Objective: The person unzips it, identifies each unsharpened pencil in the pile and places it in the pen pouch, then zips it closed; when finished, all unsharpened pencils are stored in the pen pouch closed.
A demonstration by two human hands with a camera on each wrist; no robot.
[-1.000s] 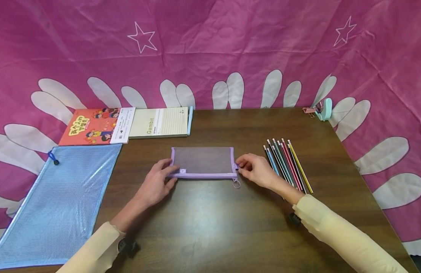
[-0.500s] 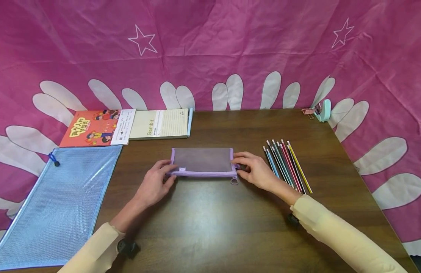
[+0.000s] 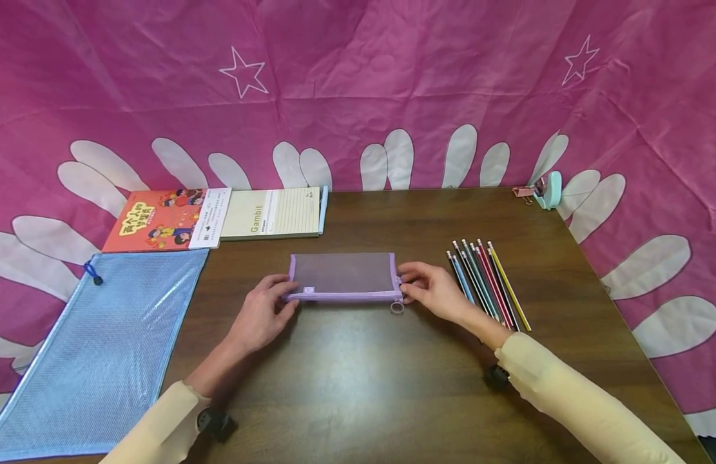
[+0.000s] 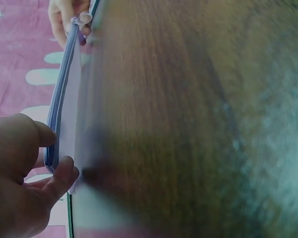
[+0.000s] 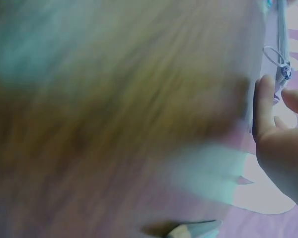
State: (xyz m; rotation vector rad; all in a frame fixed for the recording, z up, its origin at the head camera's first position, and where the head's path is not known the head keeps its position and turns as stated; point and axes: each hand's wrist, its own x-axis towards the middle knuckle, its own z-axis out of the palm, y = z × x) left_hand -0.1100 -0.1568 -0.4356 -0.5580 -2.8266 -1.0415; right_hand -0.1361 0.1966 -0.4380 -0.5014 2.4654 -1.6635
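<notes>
A flat mesh pencil case (image 3: 346,273) with purple edging lies in the middle of the table, its zipper side towards me. My left hand (image 3: 263,312) pinches its near left corner between thumb and fingers; the left wrist view shows the thumb under the zipper edge (image 4: 63,94). At the other end, my right hand (image 3: 433,290) pinches the right edge beside the zipper. A zipper pull ring (image 3: 397,308) hangs at that near right corner. The near edge stands slightly off the table. Several pencils (image 3: 491,283) lie just right of my right hand.
A blue mesh zip bag (image 3: 96,348) lies at the left. Behind it are a red picture book (image 3: 154,219) and a cream notebook (image 3: 270,212) with a light blue pen-like stick (image 3: 323,209) alongside. A mint-coloured object (image 3: 552,190) and a pink clip (image 3: 523,191) sit at the far right corner.
The pencil case has shifted slightly left with my left hand. My right fingers have reached in over its right edge, then drawn back to grip that edge.
</notes>
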